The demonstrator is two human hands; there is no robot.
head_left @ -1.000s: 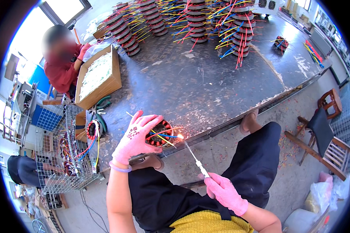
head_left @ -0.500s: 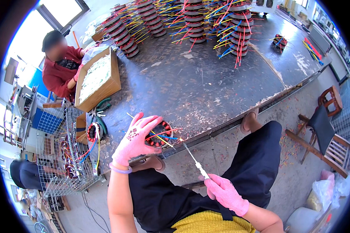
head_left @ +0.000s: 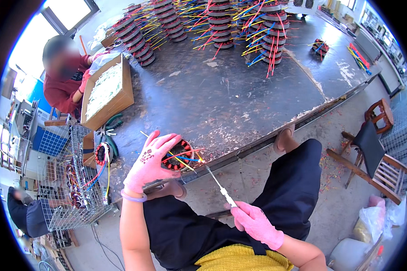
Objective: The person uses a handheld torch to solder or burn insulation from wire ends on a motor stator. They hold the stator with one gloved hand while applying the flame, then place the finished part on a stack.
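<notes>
My left hand (head_left: 150,162), in a pink glove, grips a small ring-shaped motor stator (head_left: 185,145) with red windings at the table's near edge. Red, blue and yellow wire leads (head_left: 185,158) stick out of it to the right. In my right hand (head_left: 259,224), also pink-gloved, is a slim tool with a white handle (head_left: 227,197) and a thin metal shaft. The shaft's tip points up at the lead ends, where a small bright orange glow (head_left: 201,161) shows. Whether the tip touches a wire, I cannot tell. My left palm hides part of the stator.
Tall stacks of wired stators (head_left: 220,27) stand along the table's far side. Left of my hand lie another stator (head_left: 102,155) and green-handled pliers (head_left: 109,131), near a cardboard box (head_left: 117,97). A co-worker (head_left: 63,86) sits behind the box. A wire basket (head_left: 83,198) hangs at lower left.
The whole view has shifted slightly, moving the scene left. Both hands keep their holds, and the glow stays at the lead ends. A person at the far lower left has changed posture.
</notes>
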